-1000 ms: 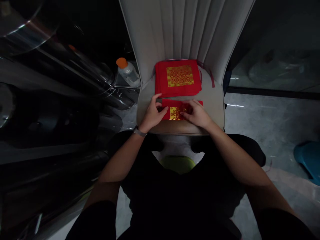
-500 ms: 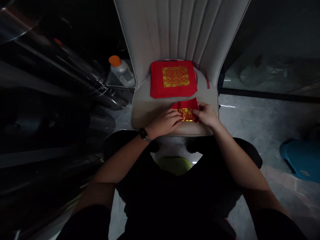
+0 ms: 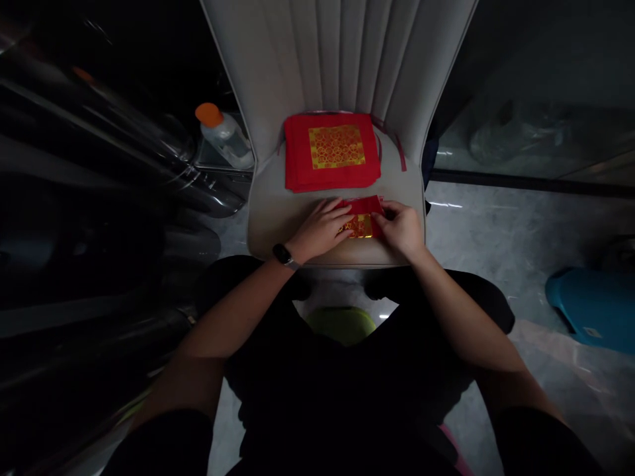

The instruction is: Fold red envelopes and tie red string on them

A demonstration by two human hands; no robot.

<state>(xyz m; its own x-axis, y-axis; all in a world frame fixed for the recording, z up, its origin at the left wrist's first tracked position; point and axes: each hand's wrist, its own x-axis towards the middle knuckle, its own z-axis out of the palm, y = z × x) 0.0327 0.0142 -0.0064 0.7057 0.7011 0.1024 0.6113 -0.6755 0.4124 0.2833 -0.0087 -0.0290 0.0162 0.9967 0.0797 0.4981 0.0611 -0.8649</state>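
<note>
A folded red piece with a gold pattern point(image 3: 364, 206) lies near the front edge of the grey chair seat. My left hand point(image 3: 322, 229) rests on its left part, fingers spread. At its right edge, my right hand point(image 3: 403, 227) pinches the piece between thumb and fingers. Behind both hands sits a stack of flat red pieces point(image 3: 332, 178), the top one bearing a gold square pattern. Part of the folded piece is hidden under my left fingers.
A bottle with an orange cap point(image 3: 225, 137) stands left of the chair point(image 3: 278, 228). Dark ribbons trail beside the stack. On the floor at right is a blue object point(image 3: 595, 307); a green one point(image 3: 342, 324) shows between my knees.
My left hand's fingers have spread on the folded piece, which now lies flatter. My right hand still holds its right side. The whole view has shifted slightly, moving the chair left in the picture.
</note>
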